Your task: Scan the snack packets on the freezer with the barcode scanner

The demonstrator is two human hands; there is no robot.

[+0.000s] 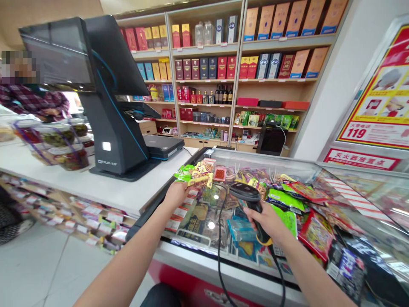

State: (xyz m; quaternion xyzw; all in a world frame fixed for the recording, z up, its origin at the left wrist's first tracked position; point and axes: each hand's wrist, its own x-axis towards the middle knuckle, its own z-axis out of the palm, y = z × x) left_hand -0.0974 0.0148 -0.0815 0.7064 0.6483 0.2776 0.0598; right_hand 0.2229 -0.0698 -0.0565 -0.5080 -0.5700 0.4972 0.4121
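My right hand (263,219) is wrapped round the grip of a black barcode scanner (244,192), its head pointing left over the glass freezer top. A dark cable (220,230) runs from the scanner's side of the freezer toward me. At the far left edge of the glass, my left hand (177,195) pinches a small yellow snack packet (198,181); its fingertips are partly hidden. Beside that hand lie green snack packets (184,172) and more yellow ones. A red-brown snack packet (220,173) rests between the two hands.
Many snack bags (295,199) are heaped right of the scanner on the chest freezer (198,246). A checkout terminal (123,128) and tied plastic tubs (68,157) stand on the white counter (126,187) at left. Behind are shelves of boxes (204,68); a person (35,100) stands far left.
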